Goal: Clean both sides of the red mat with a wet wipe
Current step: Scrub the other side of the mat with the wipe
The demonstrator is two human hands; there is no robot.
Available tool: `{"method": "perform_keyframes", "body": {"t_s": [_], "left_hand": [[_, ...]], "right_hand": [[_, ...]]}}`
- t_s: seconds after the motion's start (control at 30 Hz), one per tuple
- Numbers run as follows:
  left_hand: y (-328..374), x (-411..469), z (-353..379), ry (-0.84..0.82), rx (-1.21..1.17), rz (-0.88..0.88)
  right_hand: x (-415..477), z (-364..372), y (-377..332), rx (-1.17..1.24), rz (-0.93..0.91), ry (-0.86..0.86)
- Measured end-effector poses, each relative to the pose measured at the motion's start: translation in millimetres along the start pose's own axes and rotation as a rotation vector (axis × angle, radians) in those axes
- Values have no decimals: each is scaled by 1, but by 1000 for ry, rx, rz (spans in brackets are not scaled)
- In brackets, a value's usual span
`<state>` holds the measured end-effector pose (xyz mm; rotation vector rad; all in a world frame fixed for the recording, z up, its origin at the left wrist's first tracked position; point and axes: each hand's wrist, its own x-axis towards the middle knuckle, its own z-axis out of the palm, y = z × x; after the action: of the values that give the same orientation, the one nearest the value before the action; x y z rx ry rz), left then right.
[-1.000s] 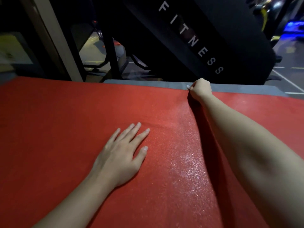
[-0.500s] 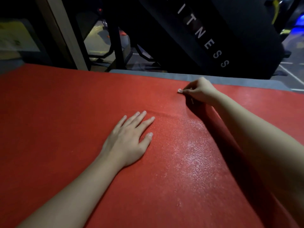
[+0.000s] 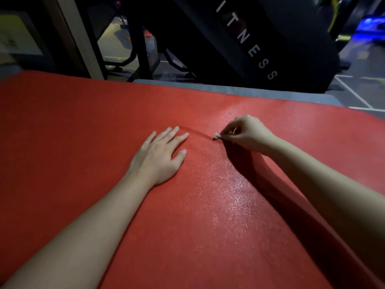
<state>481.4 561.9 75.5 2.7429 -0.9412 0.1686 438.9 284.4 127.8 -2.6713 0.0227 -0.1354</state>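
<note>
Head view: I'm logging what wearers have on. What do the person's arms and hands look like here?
The left forearm and right forearm are bare to the frame's edge, no sleeves showing. The left hand and right hand wear no gloves; no watch or bracelet at either wrist. Nails short, seemingly unpainted.

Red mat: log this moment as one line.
left hand: flat on red mat | right hand: pinches wet wipe against mat | wet sheen: between the arms
</note>
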Motion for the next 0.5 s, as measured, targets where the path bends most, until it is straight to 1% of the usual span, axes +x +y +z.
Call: {"method": "perform_keyframes", "body": {"t_s": [0.1, 0.17, 0.23, 0.33, 0.37, 0.43, 0.5], "left_hand": [[0, 0, -1, -9, -2, 6], [0, 0, -2, -11, -1, 5], [0, 1, -1, -12, 3, 4], [-1, 1, 1, 7, 8, 9], [-2, 1, 1, 12, 9, 10], [-3, 1, 2, 10, 4, 7], [-2, 2, 2, 3, 1, 5]], "right_hand": [[6, 5, -1, 12, 48, 162], [7, 9, -8, 20, 94, 185], [-3, 9, -16, 11, 77, 108], [-34, 4, -25, -23, -24, -98], [-38, 3, -25, -33, -53, -124], [-36, 3, -22, -39, -58, -35], [-31, 4, -18, -28, -2, 73]]}}
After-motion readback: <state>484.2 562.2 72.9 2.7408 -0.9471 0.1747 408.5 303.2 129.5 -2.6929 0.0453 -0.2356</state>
